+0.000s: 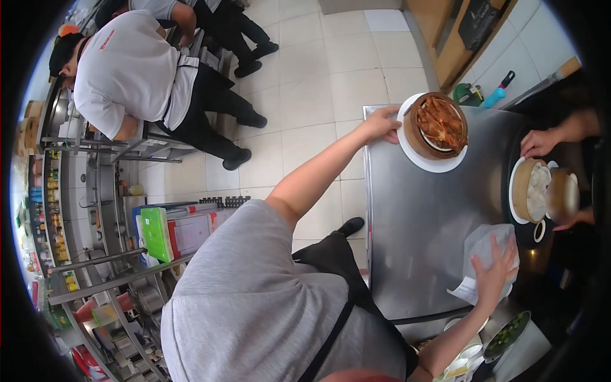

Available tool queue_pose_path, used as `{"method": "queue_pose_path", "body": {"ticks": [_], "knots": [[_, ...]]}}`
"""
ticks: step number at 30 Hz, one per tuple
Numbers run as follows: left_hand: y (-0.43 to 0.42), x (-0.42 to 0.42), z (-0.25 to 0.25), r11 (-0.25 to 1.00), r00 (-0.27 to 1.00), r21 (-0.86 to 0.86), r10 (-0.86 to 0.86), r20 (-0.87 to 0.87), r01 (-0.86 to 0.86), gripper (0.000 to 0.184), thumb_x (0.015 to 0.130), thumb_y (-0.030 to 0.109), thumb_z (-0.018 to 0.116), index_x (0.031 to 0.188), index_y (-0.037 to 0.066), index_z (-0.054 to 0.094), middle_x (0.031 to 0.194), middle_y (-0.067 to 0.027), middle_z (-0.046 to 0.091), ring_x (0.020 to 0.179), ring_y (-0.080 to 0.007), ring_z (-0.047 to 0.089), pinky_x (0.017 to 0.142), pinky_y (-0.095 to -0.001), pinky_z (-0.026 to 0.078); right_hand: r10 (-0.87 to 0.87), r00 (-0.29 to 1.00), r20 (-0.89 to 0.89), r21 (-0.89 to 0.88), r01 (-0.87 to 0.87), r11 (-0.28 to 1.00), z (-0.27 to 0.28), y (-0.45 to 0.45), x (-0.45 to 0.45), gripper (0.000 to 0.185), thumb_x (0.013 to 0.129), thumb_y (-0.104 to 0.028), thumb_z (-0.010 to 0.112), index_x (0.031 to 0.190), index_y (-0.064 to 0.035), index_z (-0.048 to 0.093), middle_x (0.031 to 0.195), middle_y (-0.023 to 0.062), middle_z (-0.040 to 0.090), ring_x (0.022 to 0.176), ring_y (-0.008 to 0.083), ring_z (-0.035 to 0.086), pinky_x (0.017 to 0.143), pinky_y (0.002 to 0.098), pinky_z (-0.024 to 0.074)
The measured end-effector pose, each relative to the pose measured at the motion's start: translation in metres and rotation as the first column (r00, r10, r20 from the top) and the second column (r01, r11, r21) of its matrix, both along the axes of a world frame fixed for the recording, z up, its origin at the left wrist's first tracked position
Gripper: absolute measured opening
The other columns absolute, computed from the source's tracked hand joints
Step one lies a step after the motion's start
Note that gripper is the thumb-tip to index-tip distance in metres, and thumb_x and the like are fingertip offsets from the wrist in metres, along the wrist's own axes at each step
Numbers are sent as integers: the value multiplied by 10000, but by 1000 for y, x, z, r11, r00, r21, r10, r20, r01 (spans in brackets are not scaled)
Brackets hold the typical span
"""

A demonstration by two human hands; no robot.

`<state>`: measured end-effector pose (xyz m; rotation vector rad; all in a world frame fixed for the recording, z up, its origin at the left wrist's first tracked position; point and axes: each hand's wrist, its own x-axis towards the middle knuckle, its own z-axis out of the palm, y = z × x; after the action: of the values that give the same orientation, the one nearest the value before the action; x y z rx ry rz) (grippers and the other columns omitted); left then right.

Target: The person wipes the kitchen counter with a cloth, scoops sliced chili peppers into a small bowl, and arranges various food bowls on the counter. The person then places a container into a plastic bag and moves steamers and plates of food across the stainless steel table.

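Note:
At the table's edge, my left hand [382, 124] pinches the rim of a white plate [414, 151]. On that plate stands a round bamboo steamer [417, 137] with reddish-brown food [440, 122] inside, perhaps chicken feet. My right hand [495, 266] is spread over a clear plastic bag [474, 249] near the table's lower right corner. Its fingers are apart, and whether they press on the bag is hard to tell. Both arms reach over the steel table [420, 229].
Across the table, another person's hands [540, 142] are at a plate with a bamboo steamer of white food [538, 190]. A small dark sauce cup [540, 231] sits nearby. Green items fill a bowl [507, 335]. Co-workers [137, 70] stand at the upper left; coloured boards [157, 233] stand in a rack.

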<state>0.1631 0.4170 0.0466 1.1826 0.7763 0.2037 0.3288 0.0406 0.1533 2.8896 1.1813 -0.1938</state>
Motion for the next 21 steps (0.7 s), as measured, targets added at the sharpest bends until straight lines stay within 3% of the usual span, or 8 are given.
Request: {"method": "queue_pose_path", "body": {"ticks": [2, 3, 4, 6, 9, 18, 20, 21], "knots": [[4, 2, 2, 1000, 1000, 8, -13, -8, 13, 555, 805, 33, 480, 1315, 21, 262, 805, -116, 592, 664, -183, 617, 637, -289, 552, -66, 997, -31, -112, 62, 992, -15, -6, 2, 647, 626, -242, 700, 1227, -251, 459, 1412, 32, 194, 1288, 335, 171, 962, 638, 94], [5, 3, 2, 999, 1000, 19, -29, -8, 29, 559, 800, 24, 485, 1314, 17, 264, 811, -115, 596, 672, -181, 618, 642, -289, 552, -109, 994, -25, -124, 105, 987, -13, -2, -4, 554, 651, -168, 685, 1175, -201, 505, 1393, 53, 237, 1271, 345, 202, 986, 581, 156], [6, 3, 1, 999, 1000, 17, -27, -11, 28, 559, 800, 24, 485, 1314, 17, 264, 811, -115, 596, 672, -181, 618, 642, -289, 552, -107, 994, -28, -126, 102, 987, -19, -7, 0, 554, 651, -168, 685, 1175, -201, 505, 1393, 53, 237, 1271, 345, 202, 986, 581, 156], [9, 3, 1, 998, 998, 7, -60, -3, 60, 555, 798, 17, 483, 1311, 14, 271, 813, -119, 601, 679, -186, 620, 652, -287, 552, -29, 999, -29, -44, 28, 999, -33, -23, 5, 446, 647, -68, 669, 1076, -126, 560, 1336, 79, 330, 1236, 357, 257, 994, 477, 247], [10, 3, 3, 997, 997, 10, -78, -9, 78, 553, 798, 15, 480, 1311, 13, 273, 816, -122, 604, 684, -189, 622, 661, -287, 551, -23, 999, -29, 18, 24, 1000, -33, -32, 3, 377, 621, -6, 663, 986, -75, 597, 1260, 98, 411, 1205, 346, 301, 967, 414, 302], [17, 11, 1, 995, 995, -1, -97, 18, 97, 509, 795, 25, 504, 1278, 15, 343, 930, -154, 589, 741, -201, 621, 688, -280, 544, -68, 992, -108, 35, 72, 997, -28, -58, -25, 370, 584, -10, 685, 942, -69, 611, 1217, 104, 449, 1201, 347, 313, 972, 410, 306], [24, 18, -26, 826, 956, 486, -279, -86, 285, 479, 792, 37, 518, 1251, 17, 385, 962, -156, 576, 732, -194, 618, 680, -285, 544, -43, 996, -82, 41, 46, 998, -24, -56, -27, 370, 582, -20, 691, 937, -88, 615, 1208, 101, 455, 1206, 346, 311, 981, 413, 290], [2, 23, 35, 950, 972, 250, -143, -186, 187, 488, 792, 50, 524, 1256, 19, 376, 936, -146, 582, 726, -179, 614, 646, -283, 548, -56, 995, -84, 42, 60, 997, -22, -56, -28, 369, 581, -33, 696, 935, -97, 616, 1202, 96, 460, 1206, 342, 312, 983, 410, 287]]}}
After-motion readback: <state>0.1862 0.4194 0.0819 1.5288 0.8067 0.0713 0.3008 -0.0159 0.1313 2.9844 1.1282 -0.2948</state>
